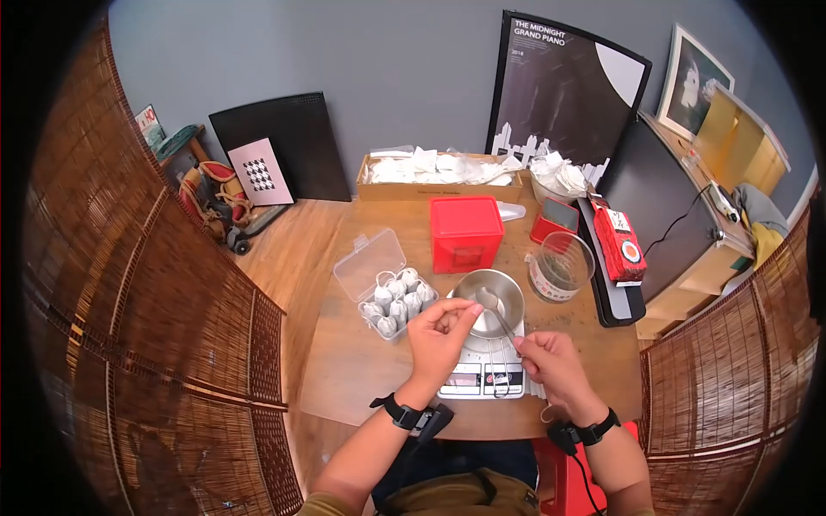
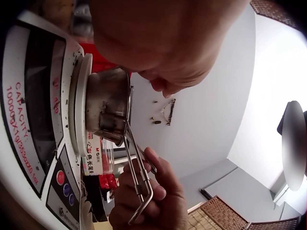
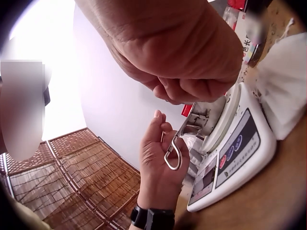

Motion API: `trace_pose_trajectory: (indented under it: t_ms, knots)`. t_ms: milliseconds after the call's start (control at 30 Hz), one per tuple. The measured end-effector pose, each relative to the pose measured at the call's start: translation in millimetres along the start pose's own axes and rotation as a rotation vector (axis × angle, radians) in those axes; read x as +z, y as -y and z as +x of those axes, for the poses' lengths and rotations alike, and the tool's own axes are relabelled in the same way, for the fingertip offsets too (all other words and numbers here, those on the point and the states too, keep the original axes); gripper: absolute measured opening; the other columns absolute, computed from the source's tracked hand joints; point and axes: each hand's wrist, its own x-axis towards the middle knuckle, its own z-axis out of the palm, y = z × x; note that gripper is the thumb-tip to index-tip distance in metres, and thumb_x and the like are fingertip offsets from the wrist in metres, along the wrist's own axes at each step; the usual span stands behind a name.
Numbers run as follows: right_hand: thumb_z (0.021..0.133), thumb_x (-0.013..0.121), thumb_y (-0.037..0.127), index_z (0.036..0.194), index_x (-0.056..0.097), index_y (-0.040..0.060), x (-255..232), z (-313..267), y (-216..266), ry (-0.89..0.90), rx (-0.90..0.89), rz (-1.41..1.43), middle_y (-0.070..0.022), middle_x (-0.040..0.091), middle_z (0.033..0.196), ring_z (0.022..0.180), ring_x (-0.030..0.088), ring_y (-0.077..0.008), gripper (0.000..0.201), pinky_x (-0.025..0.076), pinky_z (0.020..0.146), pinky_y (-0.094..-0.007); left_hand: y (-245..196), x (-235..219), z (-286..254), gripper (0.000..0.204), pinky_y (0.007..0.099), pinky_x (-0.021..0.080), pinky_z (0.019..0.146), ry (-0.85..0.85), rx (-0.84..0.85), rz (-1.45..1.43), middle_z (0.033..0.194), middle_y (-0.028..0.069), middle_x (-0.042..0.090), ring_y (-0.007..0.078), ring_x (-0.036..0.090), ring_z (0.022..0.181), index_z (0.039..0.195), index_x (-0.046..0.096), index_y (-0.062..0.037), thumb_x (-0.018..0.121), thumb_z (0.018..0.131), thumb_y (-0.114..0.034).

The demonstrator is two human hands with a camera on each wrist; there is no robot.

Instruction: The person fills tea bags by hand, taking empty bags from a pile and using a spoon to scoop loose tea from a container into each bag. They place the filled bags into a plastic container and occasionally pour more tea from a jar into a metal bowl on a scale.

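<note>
A steel spoon (image 1: 489, 300) is held by its handle in my right hand (image 1: 555, 365), its bowl over a small metal pot (image 1: 513, 292). My left hand (image 1: 440, 340) is at the pot's left rim, fingers curled and thumb tip close to the forefinger; nothing shows in it. Under the pot is a white kitchen scale (image 1: 460, 389), and the pot's wire handle (image 2: 146, 187) sticks out over the scale's front. In the right wrist view, the left hand (image 3: 160, 153) appears behind that handle. Dark flecks speckle the scale and the pot's side.
Left of the scale, an open clear box (image 1: 370, 267) holds several tied white pouches (image 1: 400, 297). Behind stand a red canister (image 1: 467, 232) and a carton (image 1: 396, 191) of white pouches. A clear tub (image 1: 561, 271), a red tin (image 1: 551, 225) and a red packet (image 1: 618, 245) stand right.
</note>
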Motion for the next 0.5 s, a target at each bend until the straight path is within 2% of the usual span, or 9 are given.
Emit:
trace_pose_trajectory:
  t_ms: [33,67,133,167,233,367,433,500]
  knots:
    - [0.106,0.076,0.023,0.085,0.071,0.0053,-0.9,3.7,-3.8,0.011,0.010,-0.011,0.0050,0.058,0.065,0.053,0.042,-0.0010,0.028,0.026,0.049,-0.0226,0.9,-1.2,0.4,0.015,0.0174,0.045,0.066,0.013,0.027,0.043,0.088,-0.0023,0.071,0.0005,0.060,0.074,0.112,0.078,0.0041,0.081,0.097,0.005]
    - [0.106,0.077,0.024,0.084,0.071,0.0054,-0.4,5.1,-6.1,0.021,0.021,-0.020,0.0047,0.059,0.064,0.053,0.042,-0.0009,0.029,0.027,0.049,-0.0227,1.4,-1.8,0.4,0.015,0.0174,0.045,0.066,0.014,0.032,0.048,0.088,-0.0023,0.071,0.0005,0.060,0.074,0.112,0.078,0.0041,0.081,0.097,0.005]
    - [0.106,0.077,0.026,0.086,0.072,0.0046,4.3,3.1,-7.4,0.020,0.014,-0.017,0.0046,0.059,0.064,0.053,0.043,-0.0011,0.030,0.027,0.050,-0.0227,1.2,-2.0,0.6,0.020,0.0168,0.049,0.071,-0.002,0.101,0.094,0.100,0.0034,0.074,0.0025,0.067,0.085,0.116,0.077,0.0056,0.081,0.097,0.006]
    - [0.106,0.077,0.028,0.087,0.074,0.0037,6.0,1.3,-7.2,0.013,0.010,-0.021,0.0046,0.059,0.064,0.054,0.044,-0.0014,0.031,0.028,0.050,-0.0227,4.0,-2.4,1.5,0.020,0.0168,0.049,0.071,0.009,0.104,0.097,0.100,0.0034,0.074,0.0025,0.067,0.085,0.116,0.077,0.0056,0.081,0.097,0.006]
    - [0.107,0.076,0.030,0.090,0.075,0.0030,7.0,-5.7,-9.0,-0.008,-0.016,-0.022,0.0045,0.059,0.065,0.054,0.045,-0.0017,0.032,0.029,0.050,-0.0226,7.8,1.2,2.8,0.023,0.0165,0.036,0.060,-0.083,0.104,0.091,0.095,-0.0025,0.069,-0.0025,0.048,0.069,0.118,0.079,0.0028,0.082,0.096,0.005]
    - [0.109,0.074,0.031,0.099,0.078,-0.0008,-3.7,-32.5,-13.7,-0.026,-0.055,-0.082,0.0045,0.061,0.067,0.058,0.049,-0.0025,0.034,0.034,0.054,-0.0224,0.7,6.2,3.4,0.026,0.0152,0.040,0.062,-0.121,0.065,-0.002,0.099,0.0001,0.073,-0.0025,0.057,0.074,0.124,0.077,0.0040,0.080,0.098,0.003]
    - [0.109,0.073,0.026,0.104,0.078,-0.0029,-9.0,-51.6,-16.3,-0.024,-0.057,-0.138,0.0037,0.065,0.072,0.064,0.054,-0.0030,0.030,0.040,0.060,-0.0217,-2.1,10.8,5.2,0.026,0.0153,0.039,0.062,-0.133,0.053,-0.001,0.098,-0.0008,0.072,-0.0026,0.055,0.073,0.124,0.077,0.0041,0.080,0.098,0.003]
    - [0.109,0.073,0.023,0.103,0.078,-0.0017,-11.9,-67.2,-23.0,-0.027,-0.084,-0.168,0.0028,0.066,0.073,0.063,0.053,-0.0033,0.026,0.038,0.057,-0.0220,-12.1,11.3,7.4,0.026,0.0153,0.038,0.061,-0.163,0.046,0.014,0.097,-0.0017,0.071,-0.0026,0.054,0.072,0.124,0.077,0.0042,0.080,0.099,0.003]
